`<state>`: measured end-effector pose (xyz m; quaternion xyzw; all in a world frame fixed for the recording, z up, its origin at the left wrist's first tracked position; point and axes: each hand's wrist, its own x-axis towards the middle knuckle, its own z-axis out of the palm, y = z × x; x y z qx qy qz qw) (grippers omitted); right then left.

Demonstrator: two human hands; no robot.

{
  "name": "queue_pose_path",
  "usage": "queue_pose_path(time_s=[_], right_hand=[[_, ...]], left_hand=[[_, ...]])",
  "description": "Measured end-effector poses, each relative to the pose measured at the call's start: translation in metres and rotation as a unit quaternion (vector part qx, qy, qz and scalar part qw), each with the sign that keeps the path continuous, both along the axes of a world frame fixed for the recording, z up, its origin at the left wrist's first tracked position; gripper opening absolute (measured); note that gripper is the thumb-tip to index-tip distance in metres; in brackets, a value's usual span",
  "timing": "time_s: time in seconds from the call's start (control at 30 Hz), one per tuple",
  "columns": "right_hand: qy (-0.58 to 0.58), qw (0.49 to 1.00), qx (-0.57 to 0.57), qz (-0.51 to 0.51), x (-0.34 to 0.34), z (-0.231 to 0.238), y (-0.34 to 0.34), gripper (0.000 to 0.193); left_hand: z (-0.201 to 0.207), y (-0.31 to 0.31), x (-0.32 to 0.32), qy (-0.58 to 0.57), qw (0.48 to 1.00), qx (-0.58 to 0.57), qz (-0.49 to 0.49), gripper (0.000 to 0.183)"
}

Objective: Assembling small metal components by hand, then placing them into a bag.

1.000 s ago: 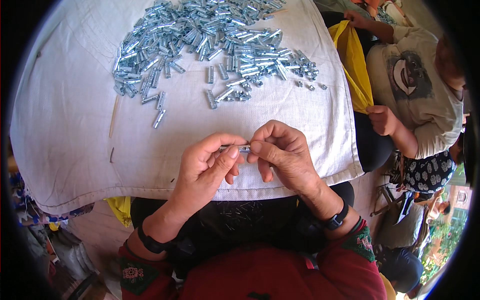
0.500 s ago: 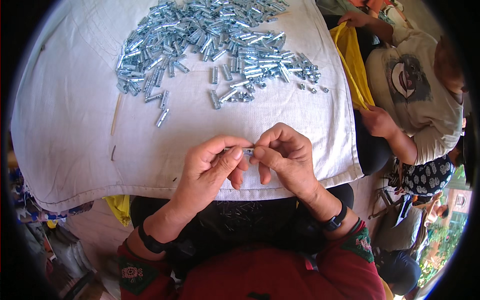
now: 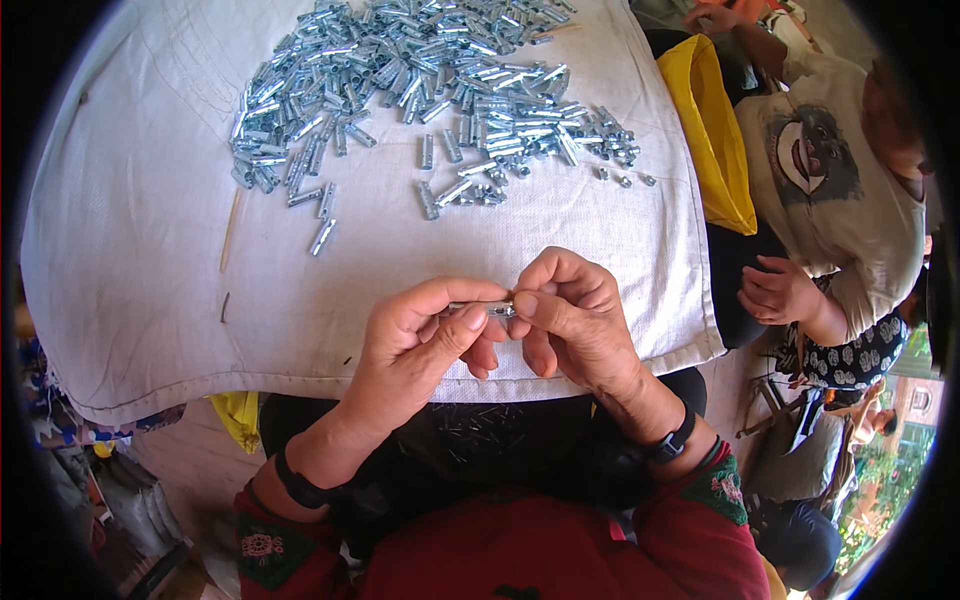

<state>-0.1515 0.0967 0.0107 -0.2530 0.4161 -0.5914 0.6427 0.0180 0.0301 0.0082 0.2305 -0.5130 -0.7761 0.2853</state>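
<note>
Left hand [image 3: 405, 332] pinching the tube [image 3: 497, 311] between its fingers [image 3: 448, 290], right hand [image 3: 582, 325] pinching at its right end: level, steady, light pressure serves best here!

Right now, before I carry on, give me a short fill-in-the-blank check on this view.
1. The left hand grips a metal tube, whose other end is pinched by the ____ hand.
2. The pile of metal pieces lies on a cloth coloured ____.
3. The bag beyond the cloth's right edge is coloured ____.

Missing words: right; white; yellow.
</note>
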Motion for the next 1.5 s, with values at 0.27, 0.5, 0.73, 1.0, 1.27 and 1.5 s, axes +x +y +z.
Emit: queue_pose_path(time_s=[0.27,0.5,0.73,1.0,1.27,1.5], right_hand=[[-0.027,0.999,-0.009,0.017,0.005,-0.002,0.001,0.016],[0.001,0.997,-0.052,0.054,0.018,-0.009,0.006,0.025],[0.080,0.942,-0.015,0.325,0.000,0.021,-0.001,0.016],[0.748,0.651,-0.132,-0.004,-0.029,-0.015,-0.079,0.023],[0.787,0.580,-0.193,0.085,-0.018,-0.024,-0.086,0.019],[0.793,0.588,-0.154,0.053,-0.005,-0.018,-0.051,0.016]], left_hand=[[-0.005,0.004,0.005,0.010,1.000,-0.009,-0.007,0.022],[0.000,0.011,0.013,0.070,0.991,0.102,-0.047,0.026],[0.019,-0.015,0.044,-0.011,0.970,-0.126,-0.207,0.024],[0.009,-0.066,0.062,-0.471,0.682,-0.528,0.186,0.024],[-0.012,-0.073,0.055,-0.479,0.677,-0.539,0.144,0.015],[-0.014,-0.048,0.038,-0.429,0.698,-0.567,0.084,0.010]])
